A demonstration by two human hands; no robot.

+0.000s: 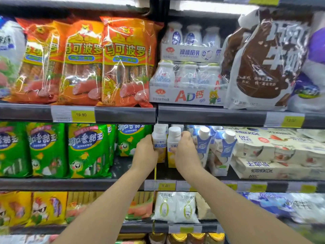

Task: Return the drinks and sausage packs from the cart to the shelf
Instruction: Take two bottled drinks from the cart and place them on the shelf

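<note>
Two white-and-yellow drink cartons with white caps stand side by side on the middle shelf. My left hand is wrapped around the left carton. My right hand grips the right carton. Both cartons are upright, just right of the green sausage packs. Orange sausage packs fill the shelf above. The cart is out of view.
Blue-and-white cartons stand right beside my right hand, with cream yogurt multipacks further right. Bottle multipacks and a brown milk bag sit above. Yellow packs and white pouches fill the lower shelf.
</note>
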